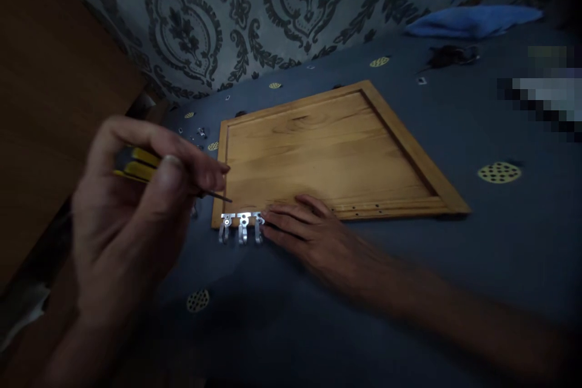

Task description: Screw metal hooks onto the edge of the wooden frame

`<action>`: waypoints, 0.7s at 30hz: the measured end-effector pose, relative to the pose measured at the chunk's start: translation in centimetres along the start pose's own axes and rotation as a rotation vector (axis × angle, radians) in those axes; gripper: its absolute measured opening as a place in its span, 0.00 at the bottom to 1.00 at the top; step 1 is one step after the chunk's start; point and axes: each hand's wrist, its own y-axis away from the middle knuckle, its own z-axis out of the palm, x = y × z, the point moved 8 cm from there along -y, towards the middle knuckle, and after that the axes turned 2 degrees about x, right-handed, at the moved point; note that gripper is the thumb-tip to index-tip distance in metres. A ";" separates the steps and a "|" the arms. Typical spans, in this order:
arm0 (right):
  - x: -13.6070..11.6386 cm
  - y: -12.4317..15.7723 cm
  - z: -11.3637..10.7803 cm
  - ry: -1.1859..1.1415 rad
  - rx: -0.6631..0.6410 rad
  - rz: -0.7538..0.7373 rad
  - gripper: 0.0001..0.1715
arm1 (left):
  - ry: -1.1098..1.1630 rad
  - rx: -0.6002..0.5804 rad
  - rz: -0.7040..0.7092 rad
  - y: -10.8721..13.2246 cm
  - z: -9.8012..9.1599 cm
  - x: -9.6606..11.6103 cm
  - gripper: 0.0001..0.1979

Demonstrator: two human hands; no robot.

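Observation:
My left hand (131, 218) is closed around the yellow-and-black handle of a screwdriver (139, 165). Its thin shaft points right, with the tip over the near left corner of a framed wooden panel (313, 151). Just below the tip, a shiny metal strip of hooks (244, 220) lies along the panel's near edge, its hooks hanging over the side. My right hand (325, 242) rests on that edge with fingers stretched out to the left. Its fingertips touch the right end of the hook strip, which they partly cover.
The panel lies on a dark blue cloth (364, 291) printed with yellow shapes. Small metal bits (201, 132) are scattered left of the panel. A blue cloth bundle (473, 21) and a dark tangled item (450, 56) lie at the back right. Patterned fabric (254, 6) rises behind; brown wood (54, 91) stands left.

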 end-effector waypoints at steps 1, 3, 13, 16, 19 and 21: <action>0.0 0.0 -0.1 -0.007 0.002 -0.002 0.26 | 0.046 -0.007 0.015 0.2 0.5 -0.4 0.04; -0.1 0.0 -0.2 -0.020 0.007 -0.004 0.26 | 0.061 -0.025 -0.030 0.7 1.2 -1.8 0.04; 0.2 0.2 0.3 -0.027 0.019 0.000 0.25 | 0.116 -0.146 -0.177 1.9 2.4 -4.6 0.03; 0.2 0.2 0.2 -0.021 0.020 0.001 0.25 | 0.120 -0.141 -0.188 2.0 2.4 -4.8 0.03; 0.1 0.1 0.1 -0.017 0.027 0.002 0.25 | 0.136 -0.141 -0.183 2.1 2.6 -4.9 0.04; 0.1 0.0 0.1 -0.022 0.015 0.009 0.25 | 0.140 -0.143 -0.186 2.1 2.8 -4.9 0.04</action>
